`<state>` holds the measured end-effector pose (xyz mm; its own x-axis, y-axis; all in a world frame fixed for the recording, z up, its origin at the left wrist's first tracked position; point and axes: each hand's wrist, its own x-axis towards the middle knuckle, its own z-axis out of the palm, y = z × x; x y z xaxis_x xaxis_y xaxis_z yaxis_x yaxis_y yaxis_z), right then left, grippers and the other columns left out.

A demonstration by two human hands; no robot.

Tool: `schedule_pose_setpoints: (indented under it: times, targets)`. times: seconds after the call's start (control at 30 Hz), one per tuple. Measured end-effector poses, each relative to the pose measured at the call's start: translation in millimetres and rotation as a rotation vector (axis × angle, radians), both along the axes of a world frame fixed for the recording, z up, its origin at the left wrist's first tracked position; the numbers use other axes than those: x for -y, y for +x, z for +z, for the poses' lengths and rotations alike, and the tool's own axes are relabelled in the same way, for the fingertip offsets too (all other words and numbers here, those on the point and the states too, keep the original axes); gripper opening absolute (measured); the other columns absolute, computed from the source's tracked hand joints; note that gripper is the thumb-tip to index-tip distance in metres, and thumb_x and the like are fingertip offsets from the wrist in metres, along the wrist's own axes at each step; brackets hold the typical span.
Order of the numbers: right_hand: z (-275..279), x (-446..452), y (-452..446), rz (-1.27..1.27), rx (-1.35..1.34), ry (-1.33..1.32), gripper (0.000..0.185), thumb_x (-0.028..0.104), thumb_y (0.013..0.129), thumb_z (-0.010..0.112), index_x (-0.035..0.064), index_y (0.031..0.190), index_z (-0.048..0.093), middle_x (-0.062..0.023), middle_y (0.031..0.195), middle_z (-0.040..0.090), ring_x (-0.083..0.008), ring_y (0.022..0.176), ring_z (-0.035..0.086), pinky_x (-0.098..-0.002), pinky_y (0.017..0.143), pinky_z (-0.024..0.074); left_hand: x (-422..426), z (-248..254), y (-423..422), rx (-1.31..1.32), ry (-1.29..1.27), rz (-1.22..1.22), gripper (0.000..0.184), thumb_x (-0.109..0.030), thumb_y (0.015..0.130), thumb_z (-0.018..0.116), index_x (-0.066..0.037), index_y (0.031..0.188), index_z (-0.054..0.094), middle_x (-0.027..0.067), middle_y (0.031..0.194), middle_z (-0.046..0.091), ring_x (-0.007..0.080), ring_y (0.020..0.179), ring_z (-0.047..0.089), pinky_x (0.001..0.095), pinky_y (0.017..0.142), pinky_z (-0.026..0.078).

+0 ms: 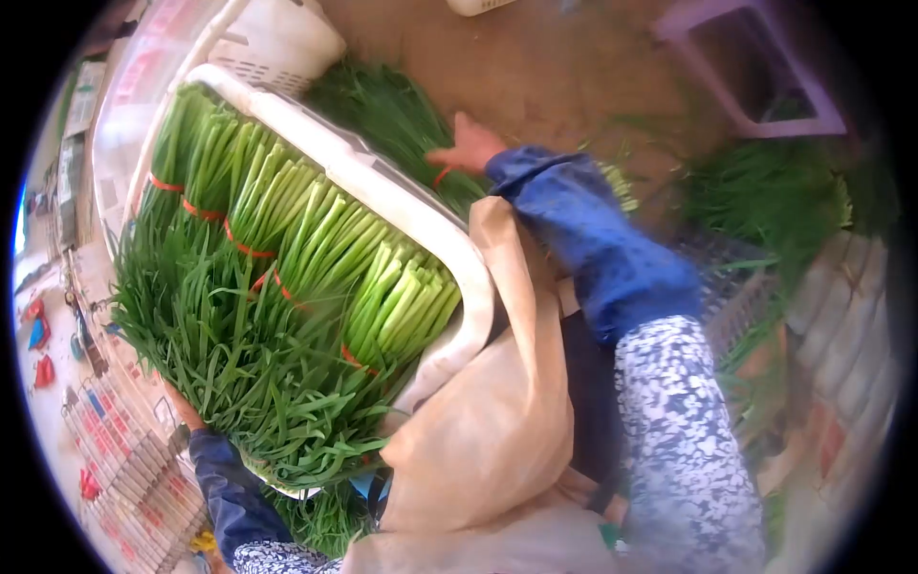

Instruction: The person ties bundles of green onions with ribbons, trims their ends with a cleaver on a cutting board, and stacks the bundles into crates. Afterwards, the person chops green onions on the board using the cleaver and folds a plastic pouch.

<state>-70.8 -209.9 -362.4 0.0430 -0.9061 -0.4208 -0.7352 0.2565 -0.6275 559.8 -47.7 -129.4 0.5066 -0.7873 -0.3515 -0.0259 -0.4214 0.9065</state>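
Observation:
A white basket (449, 258) holds several bundles of green leafy stalks (325, 225) tied with red bands, the cut ends toward its upper right side. My right hand (470, 145), in a blue sleeve cover, reaches past that rim with thumb and fingers apart, over another green bundle (382, 120) on the floor; a red band shows beside the fingers. At the basket's lower left edge is my left hand (182, 407), touching the leaves or the edge; its fingers are mostly hidden behind the leaves.
Behind the basket stands a white perforated basket (277, 43). A purple crate (818, 115) is at the upper right, with loose greens (765, 191) below it. A tan apron (478, 450) hangs in front of me. Racks (120, 440) stand on the left.

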Motion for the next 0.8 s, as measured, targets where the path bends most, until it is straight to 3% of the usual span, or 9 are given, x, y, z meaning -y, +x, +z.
schedule_pose_setpoints:
  times: [0.2, 0.27, 0.3, 0.33, 0.43, 0.5, 0.53, 0.6, 0.8]
  targets:
    - [-18, -17, 28, 0.011, -0.189, 0.155, 0.11, 0.05, 0.063, 0.076, -0.0001, 0.144, 0.022, -0.032, 0.122, 0.055, -0.0407, 0.11, 0.059, -0.0494, 0.091, 0.0475, 1, -19, 80, 0.155, 0.002, -0.1, 0.055, -0.044, 0.101, 0.037, -0.008, 0.143, 0.039, 0.0092, 0.136, 0.051, 0.0248, 0.116, 0.055, 0.038, 0.1, 0.045]
    - [-47, -5, 6, -0.063, 0.069, 0.085, 0.094, 0.043, 0.065, 0.075, 0.002, 0.14, 0.038, -0.0316, 0.116, 0.06, -0.0423, 0.107, 0.061, -0.0496, 0.09, 0.0482, 14, -27, 89, 0.636, 0.104, -0.287, 0.055, -0.044, 0.101, 0.038, -0.008, 0.142, 0.041, 0.0097, 0.136, 0.052, 0.0258, 0.117, 0.055, 0.0385, 0.102, 0.043]
    - [-53, 4, 4, -0.08, -0.077, 0.048, 0.092, 0.047, 0.064, 0.078, 0.001, 0.137, 0.045, -0.0243, 0.115, 0.064, -0.0397, 0.104, 0.063, -0.0444, 0.091, 0.0507, 10, -28, 85, 1.056, 0.2, -0.453, 0.055, -0.044, 0.1, 0.039, -0.008, 0.141, 0.042, 0.01, 0.136, 0.052, 0.0263, 0.117, 0.055, 0.0388, 0.103, 0.042]
    - [-4, 19, -15, -0.021, -0.02, 0.246, 0.08, 0.05, 0.063, 0.077, 0.0023, 0.124, 0.059, -0.0222, 0.111, 0.066, -0.0343, 0.101, 0.064, -0.0425, 0.089, 0.0513, 14, -38, 69, 1.334, 0.278, -0.558, 0.054, -0.045, 0.1, 0.039, -0.008, 0.14, 0.044, 0.0102, 0.136, 0.053, 0.0268, 0.118, 0.055, 0.0391, 0.103, 0.041]
    - [34, 54, -71, 0.087, 0.231, -0.137, 0.056, 0.023, 0.073, 0.074, 0.0016, 0.123, 0.06, -0.0132, 0.106, 0.068, -0.0245, 0.091, 0.066, -0.0365, 0.079, 0.053, 7, -43, 36, 1.66, 0.4, -0.563, 0.054, -0.046, 0.099, 0.041, -0.009, 0.138, 0.047, 0.011, 0.135, 0.054, 0.0283, 0.119, 0.054, 0.0399, 0.106, 0.037]
    - [44, 48, -94, 0.061, 0.138, -0.191, 0.057, 0.025, 0.074, 0.072, 0.001, 0.124, 0.059, -0.0136, 0.106, 0.068, -0.0245, 0.09, 0.066, -0.0362, 0.079, 0.053, 3, -40, 14, 1.596, 0.339, -0.393, 0.053, -0.046, 0.098, 0.042, -0.009, 0.136, 0.05, 0.0115, 0.135, 0.054, 0.0292, 0.119, 0.054, 0.0405, 0.107, 0.035]
    - [57, 34, -100, 0.039, 0.095, -0.202, 0.057, 0.026, 0.074, 0.071, 0.0007, 0.124, 0.058, -0.0138, 0.106, 0.068, -0.0245, 0.09, 0.066, -0.036, 0.078, 0.053, 6, -52, 6, 1.437, 0.013, -0.216, 0.052, -0.05, 0.096, 0.042, -0.013, 0.131, 0.055, 0.011, 0.133, 0.056, 0.0308, 0.122, 0.05, 0.0486, 0.11, 0.026]
    - [81, 6, -104, 0.016, 0.052, -0.223, 0.058, 0.029, 0.076, 0.069, 0.0002, 0.125, 0.056, -0.0143, 0.106, 0.068, -0.0244, 0.089, 0.067, -0.0356, 0.077, 0.053, 19, -32, -37, 1.276, 0.109, 0.004, 0.059, -0.059, 0.093, 0.04, -0.019, 0.134, 0.053, 0.0107, 0.134, 0.055, 0.0316, 0.124, 0.049, 0.0635, 0.107, 0.019]
    - [177, -74, -97, -0.005, 0.027, -0.28, 0.062, 0.036, 0.079, 0.063, -0.0016, 0.128, 0.052, -0.0156, 0.106, 0.067, -0.0243, 0.087, 0.067, -0.0346, 0.075, 0.053, 44, 51, -153, 0.969, -0.734, -0.029, 0.054, -0.032, 0.077, 0.068, 0.003, 0.117, 0.059, 0.0226, 0.113, 0.062, 0.04, 0.107, 0.057, 0.0468, 0.095, 0.044]
